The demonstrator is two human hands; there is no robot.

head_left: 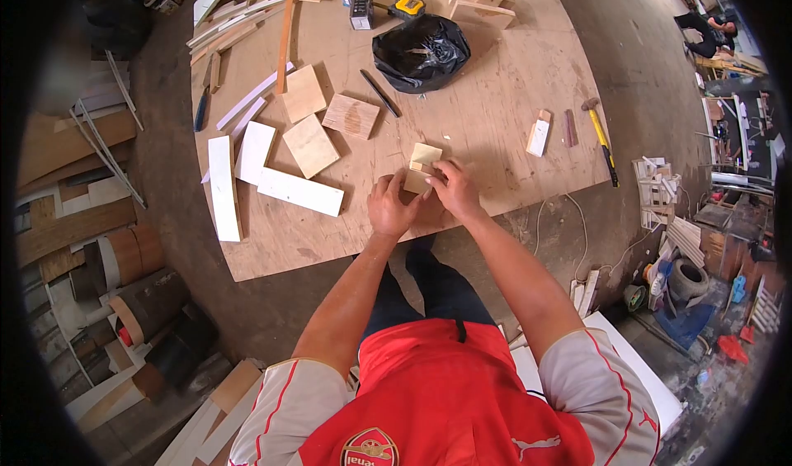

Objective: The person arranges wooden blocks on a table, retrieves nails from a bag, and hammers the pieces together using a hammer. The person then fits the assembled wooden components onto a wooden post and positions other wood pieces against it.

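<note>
Near the table's front edge, a small pale wooden block [426, 154] sits between my hands, with a thin strip of wood across it. My left hand [391, 207] is closed with its fingertips at the block's lower left side. From the right, my right hand [456, 190] pinches the block near the strip. The fingers hide part of the block's lower end. To the left lie a brown wooden block [351, 117], square pale blocks [311, 146] and a white-faced board [300, 191].
A black plastic bag [421, 52] stands behind the hands, near a yellow tape measure [408, 5] and a small box [361, 9]. A hammer [601, 141] lies at the right edge beside a white-topped block [539, 133]. Wood strips [239, 28] pile up at the far left.
</note>
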